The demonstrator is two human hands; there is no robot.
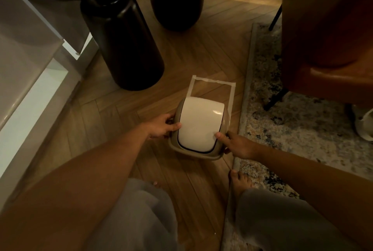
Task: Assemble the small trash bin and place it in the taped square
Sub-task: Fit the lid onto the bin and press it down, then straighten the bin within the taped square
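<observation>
A: Figure — where is the bin [198,127] relative to the taped square [212,89]?

B: It sits at the square's near edge, covering the near tape; the far tape strip and most of the square's floor lie just beyond it.

A: The hands?

B: The left hand [163,126] clasps the bin's left side and the right hand [236,143] its near-right side, thumbs on the white lid [198,123] — equally near. The move looks like a short push away.

A: Obstacles?

B: A dark vase [123,40] stands far-left, the rug [298,109] just right; neither blocks the square.
</observation>
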